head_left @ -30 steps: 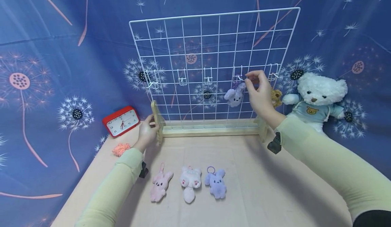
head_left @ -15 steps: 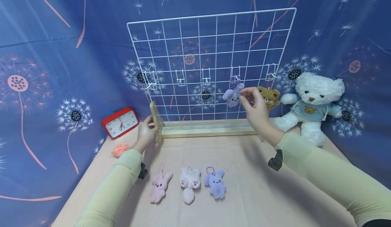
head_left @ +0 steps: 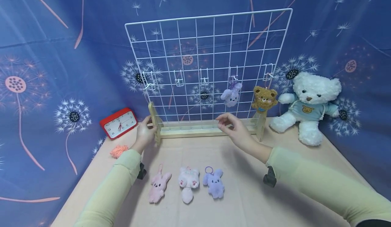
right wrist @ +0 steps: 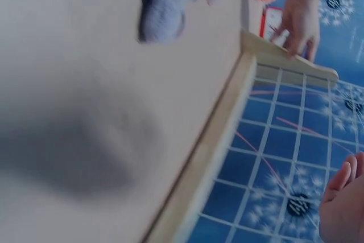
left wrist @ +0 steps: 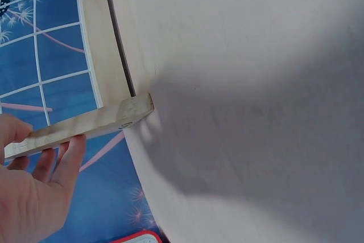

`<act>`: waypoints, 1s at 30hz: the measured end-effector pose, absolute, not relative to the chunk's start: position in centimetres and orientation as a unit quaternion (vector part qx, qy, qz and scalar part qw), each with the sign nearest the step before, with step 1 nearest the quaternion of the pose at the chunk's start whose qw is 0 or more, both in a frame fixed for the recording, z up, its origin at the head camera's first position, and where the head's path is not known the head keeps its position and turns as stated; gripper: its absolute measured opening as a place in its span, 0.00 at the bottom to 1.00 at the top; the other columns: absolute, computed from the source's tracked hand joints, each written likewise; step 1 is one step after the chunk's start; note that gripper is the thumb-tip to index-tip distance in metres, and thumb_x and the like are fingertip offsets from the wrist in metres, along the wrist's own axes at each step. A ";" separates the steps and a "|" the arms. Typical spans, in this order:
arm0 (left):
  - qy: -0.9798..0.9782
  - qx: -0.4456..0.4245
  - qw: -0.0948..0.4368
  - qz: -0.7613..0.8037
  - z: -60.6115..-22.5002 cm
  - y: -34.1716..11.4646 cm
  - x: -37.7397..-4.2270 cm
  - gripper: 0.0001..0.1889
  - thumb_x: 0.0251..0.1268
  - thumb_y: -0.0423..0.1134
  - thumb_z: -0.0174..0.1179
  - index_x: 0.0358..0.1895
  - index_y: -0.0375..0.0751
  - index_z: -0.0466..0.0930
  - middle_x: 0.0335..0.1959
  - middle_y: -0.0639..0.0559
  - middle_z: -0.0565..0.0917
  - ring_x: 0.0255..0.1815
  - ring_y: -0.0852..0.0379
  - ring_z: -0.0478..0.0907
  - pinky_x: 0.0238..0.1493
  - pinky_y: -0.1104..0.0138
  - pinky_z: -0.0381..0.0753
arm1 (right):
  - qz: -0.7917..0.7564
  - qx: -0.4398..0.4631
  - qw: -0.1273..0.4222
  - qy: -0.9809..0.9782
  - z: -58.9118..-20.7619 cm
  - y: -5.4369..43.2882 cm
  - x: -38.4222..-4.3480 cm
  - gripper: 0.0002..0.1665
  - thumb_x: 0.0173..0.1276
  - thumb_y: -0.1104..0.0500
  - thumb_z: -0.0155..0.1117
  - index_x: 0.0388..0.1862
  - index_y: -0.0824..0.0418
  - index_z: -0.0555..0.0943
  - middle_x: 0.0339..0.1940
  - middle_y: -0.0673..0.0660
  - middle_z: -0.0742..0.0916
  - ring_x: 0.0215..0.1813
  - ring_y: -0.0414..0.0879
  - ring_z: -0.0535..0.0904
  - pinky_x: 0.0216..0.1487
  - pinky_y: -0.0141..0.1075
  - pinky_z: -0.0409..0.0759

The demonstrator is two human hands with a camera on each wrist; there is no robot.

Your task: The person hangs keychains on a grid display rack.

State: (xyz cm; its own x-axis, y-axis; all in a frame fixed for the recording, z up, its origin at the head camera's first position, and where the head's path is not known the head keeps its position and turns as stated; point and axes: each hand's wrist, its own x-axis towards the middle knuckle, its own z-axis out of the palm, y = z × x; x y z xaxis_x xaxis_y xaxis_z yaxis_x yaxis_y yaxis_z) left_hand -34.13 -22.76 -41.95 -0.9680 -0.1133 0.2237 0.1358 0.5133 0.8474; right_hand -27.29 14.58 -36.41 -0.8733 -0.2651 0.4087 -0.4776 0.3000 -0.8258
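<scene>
My left hand pinches the wooden end post of a white wire grid rack, thumb on one side and fingers on the other. My right hand holds nothing, fingers loosely bent, in front of the grid's lower part. From a hook above it hangs a purple plush keychain. A brown bear keychain hangs from the rightmost hook. On the table in front lie a pink bunny keychain, a white plush keychain seen from behind, and a purple bunny keychain.
Hooks on the grid's left and middle, such as the middle hook, carry nothing. A red clock and orange yarn are at left. A white teddy bear sits at right. A blue patterned cloth hangs behind.
My right hand has come away from the purple keychain on its hook and moved down and left. The brown bear, earlier mostly covered by that hand, shows fully. My left hand stays on the post.
</scene>
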 end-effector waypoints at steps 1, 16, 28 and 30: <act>-0.861 -0.006 0.126 -0.493 -42.0 -22.8 -34.2 0.33 0.69 0.25 0.55 0.77 0.35 0.62 0.67 0.30 0.73 0.61 0.31 0.77 0.62 0.48 0.81 | 0.541 0.233 0.087 -0.804 -36.8 14.4 -27.2 0.13 0.75 0.65 0.62 0.56 0.67 0.79 0.44 0.59 0.82 0.46 0.47 0.78 0.41 0.32 0.80; -0.862 -0.004 0.126 -0.491 -41.7 -22.5 -34.1 0.32 0.69 0.25 0.54 0.77 0.35 0.62 0.67 0.30 0.73 0.62 0.32 0.77 0.63 0.48 0.80 | 0.502 0.252 -0.014 -0.827 -44.0 13.7 -26.2 0.13 0.68 0.64 0.70 0.49 0.67 0.83 0.39 0.55 0.85 0.42 0.49 0.80 0.47 0.37 0.82; -0.860 -0.003 0.123 -0.494 -42.1 -22.7 -34.2 0.32 0.70 0.25 0.54 0.77 0.35 0.62 0.68 0.31 0.72 0.62 0.31 0.76 0.62 0.47 0.80 | 0.465 0.242 -0.077 -0.848 -46.0 12.9 -25.1 0.10 0.63 0.67 0.72 0.43 0.67 0.85 0.34 0.50 0.85 0.38 0.43 0.78 0.41 0.31 0.79; -0.861 -0.002 0.125 -0.494 -42.1 -22.7 -34.2 0.32 0.70 0.25 0.54 0.77 0.36 0.62 0.68 0.31 0.72 0.62 0.31 0.76 0.62 0.47 0.80 | 0.458 0.240 -0.081 -0.852 -46.1 12.7 -25.1 0.10 0.62 0.67 0.73 0.43 0.66 0.86 0.34 0.50 0.85 0.38 0.42 0.78 0.41 0.31 0.80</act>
